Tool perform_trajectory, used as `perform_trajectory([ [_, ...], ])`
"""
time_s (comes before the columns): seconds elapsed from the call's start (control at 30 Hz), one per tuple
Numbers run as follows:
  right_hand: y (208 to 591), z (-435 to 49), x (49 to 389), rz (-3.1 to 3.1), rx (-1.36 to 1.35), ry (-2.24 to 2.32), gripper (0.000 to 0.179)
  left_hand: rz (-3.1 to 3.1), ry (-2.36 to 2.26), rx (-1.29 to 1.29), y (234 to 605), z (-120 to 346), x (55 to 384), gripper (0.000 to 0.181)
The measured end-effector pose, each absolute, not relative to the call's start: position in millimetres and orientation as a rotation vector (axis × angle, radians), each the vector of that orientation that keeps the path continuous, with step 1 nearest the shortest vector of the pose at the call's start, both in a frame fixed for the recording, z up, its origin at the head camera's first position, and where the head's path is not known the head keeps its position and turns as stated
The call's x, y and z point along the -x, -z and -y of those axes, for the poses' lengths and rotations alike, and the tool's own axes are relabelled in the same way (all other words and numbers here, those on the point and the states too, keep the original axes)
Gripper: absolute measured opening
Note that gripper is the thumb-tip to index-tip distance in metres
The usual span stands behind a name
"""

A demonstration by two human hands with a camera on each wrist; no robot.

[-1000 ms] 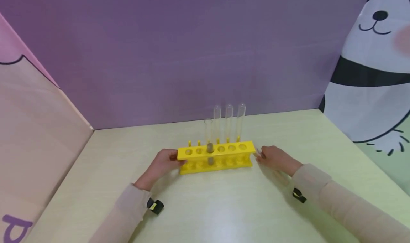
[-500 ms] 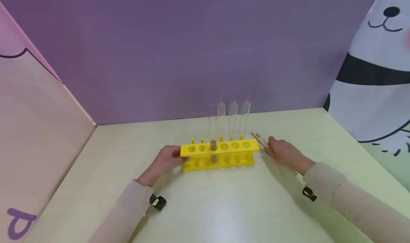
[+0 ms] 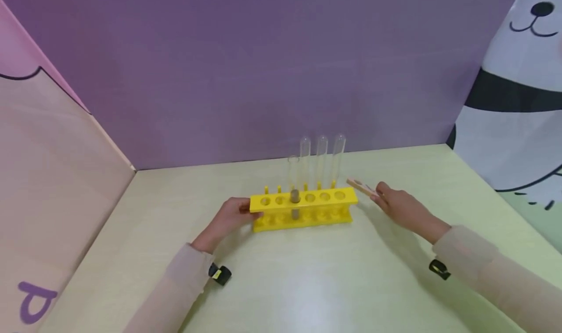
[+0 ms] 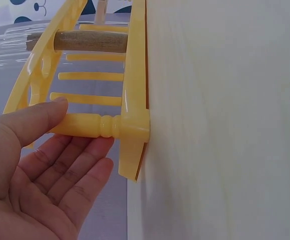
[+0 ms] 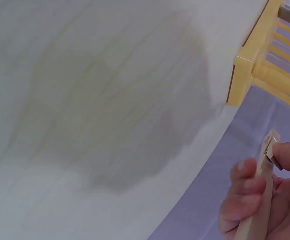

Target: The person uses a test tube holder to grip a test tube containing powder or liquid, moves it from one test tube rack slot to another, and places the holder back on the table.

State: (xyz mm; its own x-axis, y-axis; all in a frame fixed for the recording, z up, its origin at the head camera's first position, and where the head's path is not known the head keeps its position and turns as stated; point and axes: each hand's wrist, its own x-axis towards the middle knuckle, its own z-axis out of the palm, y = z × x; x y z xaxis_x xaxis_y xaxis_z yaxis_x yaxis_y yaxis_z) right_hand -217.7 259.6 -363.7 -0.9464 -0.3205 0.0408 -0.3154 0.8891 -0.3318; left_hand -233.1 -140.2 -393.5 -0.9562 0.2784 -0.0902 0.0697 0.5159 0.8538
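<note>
A yellow test tube rack (image 3: 303, 219) stands on the table. My left hand (image 3: 229, 217) grips its left end; in the left wrist view, the thumb and fingers (image 4: 87, 187) are around the end post (image 4: 84, 125). An open-topped test tube (image 3: 292, 172) stands upright in one hole, with grey-brown contents (image 4: 90, 41) low in it. Three clear test tubes (image 3: 322, 152) sit upside down on the back pegs. To the right of the rack, my right hand (image 3: 401, 206) holds a wooden test tube clamp (image 3: 361, 186), its tip pointing left towards the rack. The clamp has a metal spring (image 5: 271, 152).
The pale wooden table (image 3: 307, 279) lies under everything. A purple wall panel (image 3: 281, 79) rises behind its back edge. A beige panel (image 3: 57, 176) borders the left side, and a panda print (image 3: 518, 137) covers the right side panel.
My right hand has moved right, away from the rack's end, and the clamp now shows plainly beyond the fingers. My left hand keeps its grip on the rack. The head view has shifted slightly.
</note>
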Motion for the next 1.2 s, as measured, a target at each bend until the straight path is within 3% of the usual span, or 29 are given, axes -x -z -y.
perform_trajectory([
  [0.87,330.5,-266.7,196.7,-3.173,0.536,0.417,0.027,-2.529,-1.44,-0.271,399.3,137.7,231.5,0.029],
  [1.2,306.4,-247.2,191.4,-3.241,0.744,0.39,0.022,-2.544,-1.414,-0.282,395.3,138.2,232.0,0.029],
])
